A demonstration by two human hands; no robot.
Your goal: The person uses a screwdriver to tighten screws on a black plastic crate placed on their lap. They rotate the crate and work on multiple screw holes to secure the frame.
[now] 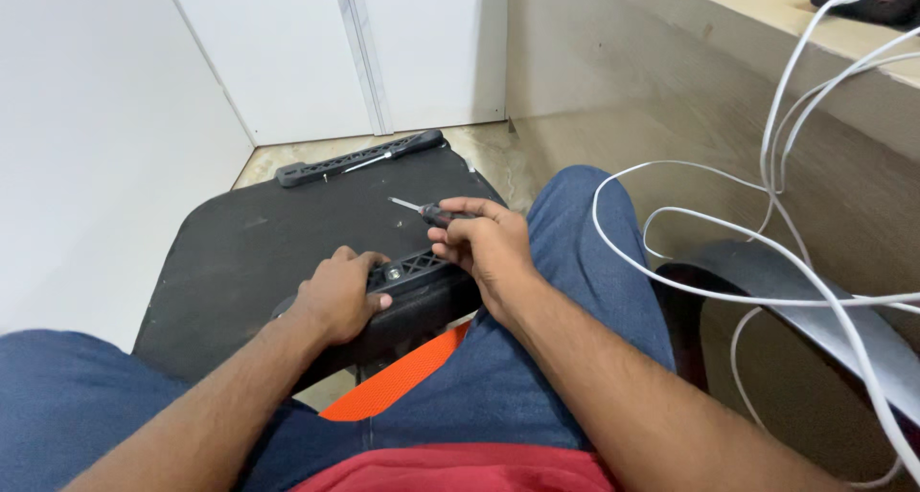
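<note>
My left hand (337,294) grips a black plastic armrest piece (414,279) that lies on the near edge of a black seat panel (259,252). My right hand (486,241) holds a small screwdriver (422,207) with a dark handle; its metal tip points left and away, above the panel. A screw head shows in the ribbed top of the armrest piece, between my two hands. A second black armrest piece (359,158) lies along the far edge of the panel.
White cables (767,252) loop across the right, over my blue-trousered knee (585,252) and a dark chair base (786,291). A wooden desk (747,61) rises on the right; white walls and cabinet doors (287,51) stand behind. An orange seat (402,377) shows beneath my legs.
</note>
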